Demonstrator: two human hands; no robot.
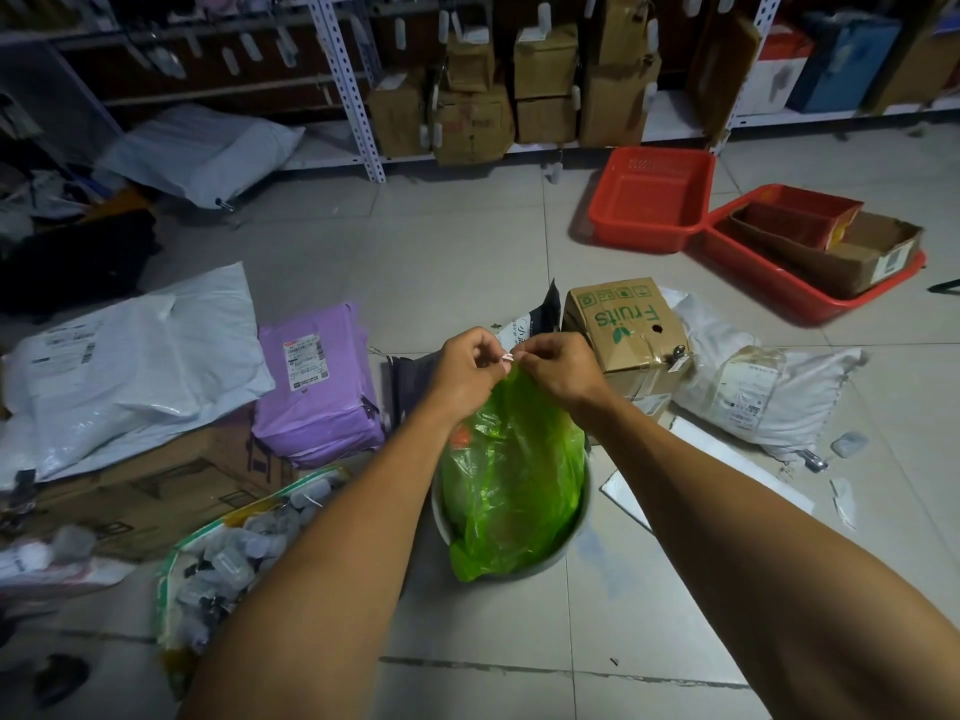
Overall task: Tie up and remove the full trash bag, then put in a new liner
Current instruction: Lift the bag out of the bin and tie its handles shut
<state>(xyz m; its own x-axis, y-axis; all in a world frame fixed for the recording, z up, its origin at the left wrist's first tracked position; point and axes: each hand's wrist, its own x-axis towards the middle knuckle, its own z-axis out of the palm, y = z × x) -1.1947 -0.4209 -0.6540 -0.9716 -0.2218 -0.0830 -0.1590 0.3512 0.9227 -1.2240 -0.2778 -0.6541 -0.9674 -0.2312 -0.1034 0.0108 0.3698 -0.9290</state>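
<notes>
A translucent green trash bag [511,475] stands in a round grey bin [577,532] on the tiled floor, its top gathered upward into a narrow neck. My left hand [465,371] and my right hand [558,368] meet just above it, both pinching the gathered top of the bag. A small pale bit shows between my fingertips; I cannot tell what it is. Rubbish with an orange patch shows through the plastic. No spare liner is in view.
A cardboard "Fruits" box [626,324] stands just behind the bin. A purple parcel [317,381], white mailers [130,366] and a sack of small bottles [234,558] lie left. Red baskets [652,202] sit far right; shelving with boxes [545,85] lines the back.
</notes>
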